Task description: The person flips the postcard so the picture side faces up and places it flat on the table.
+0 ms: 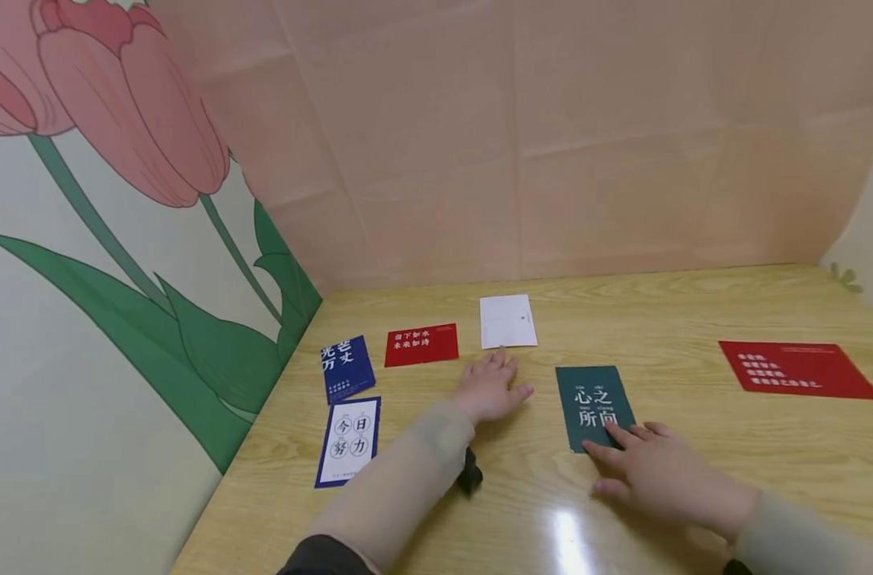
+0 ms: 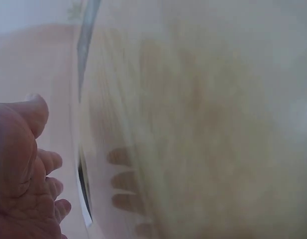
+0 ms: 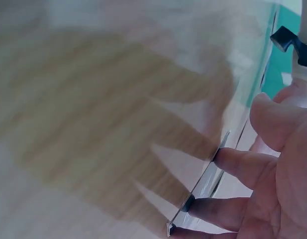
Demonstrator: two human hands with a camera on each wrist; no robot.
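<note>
Spread fingers of my right hand (image 1: 669, 475) touch the lower right part of a dark green card (image 1: 590, 395) with white characters. In the right wrist view that card appears nearly edge-on, with the fingertips (image 3: 225, 158) at its edge. My left hand (image 1: 488, 390) reaches over the table with its fingers extended and nothing held. Its fingertips point at a white card (image 1: 506, 323), right at that card's lower edge. In the left wrist view the left thumb and fingers (image 2: 51, 159) stand apart above the glossy surface.
Left of my left hand lie a red card (image 1: 422, 345), a blue card (image 1: 347, 369) and a blue-bordered white card (image 1: 348, 442). Another red card (image 1: 799, 370) lies far right. The wooden table (image 1: 695, 311) meets a pink-covered wall (image 1: 551, 160) behind; a tulip-printed wall stands left.
</note>
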